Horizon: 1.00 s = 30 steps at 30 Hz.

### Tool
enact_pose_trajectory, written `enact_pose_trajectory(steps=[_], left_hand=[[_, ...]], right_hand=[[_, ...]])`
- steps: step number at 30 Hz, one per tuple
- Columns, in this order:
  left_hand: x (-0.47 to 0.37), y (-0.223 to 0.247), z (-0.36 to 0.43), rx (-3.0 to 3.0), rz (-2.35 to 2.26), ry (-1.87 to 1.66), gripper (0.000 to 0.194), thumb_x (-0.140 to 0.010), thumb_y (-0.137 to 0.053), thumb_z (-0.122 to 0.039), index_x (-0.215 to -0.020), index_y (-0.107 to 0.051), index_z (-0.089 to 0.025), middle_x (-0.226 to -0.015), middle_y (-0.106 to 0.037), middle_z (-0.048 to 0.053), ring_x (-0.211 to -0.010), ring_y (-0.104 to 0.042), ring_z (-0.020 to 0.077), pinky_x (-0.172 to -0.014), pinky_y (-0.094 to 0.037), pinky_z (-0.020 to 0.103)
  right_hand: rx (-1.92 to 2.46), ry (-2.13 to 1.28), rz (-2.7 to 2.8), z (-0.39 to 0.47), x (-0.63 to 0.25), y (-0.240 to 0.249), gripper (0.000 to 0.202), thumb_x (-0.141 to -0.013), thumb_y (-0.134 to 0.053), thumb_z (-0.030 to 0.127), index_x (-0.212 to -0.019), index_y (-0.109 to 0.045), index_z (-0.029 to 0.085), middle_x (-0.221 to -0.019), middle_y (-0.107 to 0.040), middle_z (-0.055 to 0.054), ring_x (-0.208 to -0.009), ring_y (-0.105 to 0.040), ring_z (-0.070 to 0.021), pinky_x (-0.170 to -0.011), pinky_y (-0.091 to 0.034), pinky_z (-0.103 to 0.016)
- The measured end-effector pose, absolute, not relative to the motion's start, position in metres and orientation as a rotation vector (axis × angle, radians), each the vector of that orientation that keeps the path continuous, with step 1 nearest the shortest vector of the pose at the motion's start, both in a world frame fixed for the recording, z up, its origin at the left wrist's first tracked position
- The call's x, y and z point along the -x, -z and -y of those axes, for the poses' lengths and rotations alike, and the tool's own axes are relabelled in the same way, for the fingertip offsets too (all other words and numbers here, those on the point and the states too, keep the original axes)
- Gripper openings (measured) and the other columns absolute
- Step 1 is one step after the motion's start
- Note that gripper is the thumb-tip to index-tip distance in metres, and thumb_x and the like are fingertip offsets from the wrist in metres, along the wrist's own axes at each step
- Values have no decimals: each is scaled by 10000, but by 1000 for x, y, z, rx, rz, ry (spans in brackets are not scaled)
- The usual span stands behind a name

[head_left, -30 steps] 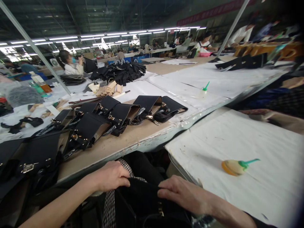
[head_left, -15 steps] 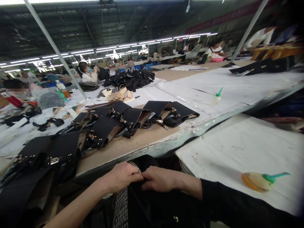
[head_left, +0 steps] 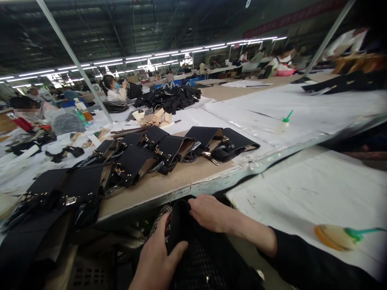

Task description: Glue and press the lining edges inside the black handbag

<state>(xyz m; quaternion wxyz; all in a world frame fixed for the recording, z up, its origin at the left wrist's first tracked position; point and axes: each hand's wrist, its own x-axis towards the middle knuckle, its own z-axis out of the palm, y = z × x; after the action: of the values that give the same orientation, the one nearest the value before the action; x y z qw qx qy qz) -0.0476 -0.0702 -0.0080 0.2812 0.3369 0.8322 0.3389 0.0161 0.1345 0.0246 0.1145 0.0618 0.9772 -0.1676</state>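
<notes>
A black piece with a checked lining (head_left: 199,257) lies low in front of me, below the table edge. My right hand (head_left: 208,213) pinches its upper edge, fingers closed on the black material. My left hand (head_left: 165,253) is at its left side, thumb spread from the fingers; the fingers are partly behind the edge, against the checked cloth. Several black bags (head_left: 83,183) with gold clasps lie in rows on the table just beyond my hands.
A brown-topped table (head_left: 178,181) runs across. On the white table (head_left: 308,193) at right lies a glue bottle (head_left: 335,237); another green-tipped bottle (head_left: 282,124) stands farther back. Beyond are a black pile (head_left: 169,98), paper scraps, metal poles and people working.
My hands were together at the edge of the black piece. The left has moved down and spread its thumb; the right has shifted right and up, still gripping. The piece's opening now shows more.
</notes>
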Motion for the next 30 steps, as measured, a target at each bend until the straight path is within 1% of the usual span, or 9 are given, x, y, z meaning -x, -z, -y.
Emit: enact_pose_trajectory(steps=[2, 3, 8, 12, 15, 20, 23, 26, 30], left_hand=[[52, 10, 76, -917, -2243, -920, 399, -948, -541, -423, -1288, -588, -219, -1253, -717, 87, -1150, -667, 278, -976, -504, 348], [55, 10, 79, -921, -2266, -925, 333, -972, -502, -434, -1194, -643, -229, -1144, -757, 63, -1074, -697, 263, -925, -516, 319], [62, 13, 90, -962, -2354, -861, 327, -1005, -451, -437, -1044, -706, -237, -925, -768, 18, -855, -713, 218, -768, -499, 250], [65, 4, 96, -1062, -2218, -864, 356, -1006, -446, -455, -967, -713, -223, -847, -735, -1, -763, -667, 179, -695, -472, 215], [70, -13, 101, -1101, -2141, -779, 331, -1009, -447, -418, -952, -699, -212, -862, -733, -5, -785, -657, 171, -711, -464, 207], [64, -24, 116, -940, -2218, -636, 236, -951, -553, -361, -1116, -671, -239, -1030, -760, -2, -933, -695, 201, -807, -492, 231], [47, -11, 132, -824, -2345, -567, 406, -871, -659, -377, -1257, -619, -256, -1156, -745, 31, -1036, -696, 243, -872, -517, 272], [32, 10, 145, -906, -2477, -565, 238, -944, -564, -400, -1082, -678, -244, -1020, -744, 51, -935, -712, 223, -823, -536, 259], [29, 24, 150, -1200, -2490, -593, 292, -1016, -405, -279, -877, -654, -220, -854, -690, 60, -744, -699, 172, -688, -535, 216]], right_hand=[[-152, 499, -2864, -141, -18, -21, 266, -941, -474, 189, -1006, -708, 81, -969, -757, -238, -937, -728, -393, -757, -522, -424], [-143, 504, -2865, -145, -19, -20, 264, -944, -481, 204, -1015, -708, 88, -977, -757, -234, -948, -725, -396, -765, -524, -431], [-109, 602, -2861, -160, -23, -14, 271, -955, -498, 230, -1113, -698, 138, -1034, -762, -181, -1003, -714, -369, -845, -532, -465], [234, 1368, -2623, -171, -20, -7, 487, -892, -608, 187, -1374, -590, 247, -1349, -662, -69, -1260, -589, -263, -1095, -421, -402], [359, 1794, -2105, -171, -10, -2, 423, -888, -641, 232, -1311, -658, 245, -1273, -702, -14, -1174, -634, -222, -1040, -468, -328], [388, 1680, -2155, -160, 15, 4, 211, -915, -630, 273, -1012, -783, 165, -934, -759, -7, -885, -675, -182, -832, -512, -265], [493, 1558, -2295, -157, 27, 7, 222, -948, -595, 280, -1011, -781, 178, -899, -752, 0, -851, -665, -167, -799, -495, -248], [606, 1445, -2313, -159, 33, 9, 227, -962, -583, 279, -1078, -766, 208, -972, -764, -2, -900, -677, -175, -829, -489, -256], [707, 1267, -2320, -164, 34, 10, 204, -943, -626, 281, -1090, -759, 231, -972, -764, 5, -863, -674, -168, -795, -478, -244]])
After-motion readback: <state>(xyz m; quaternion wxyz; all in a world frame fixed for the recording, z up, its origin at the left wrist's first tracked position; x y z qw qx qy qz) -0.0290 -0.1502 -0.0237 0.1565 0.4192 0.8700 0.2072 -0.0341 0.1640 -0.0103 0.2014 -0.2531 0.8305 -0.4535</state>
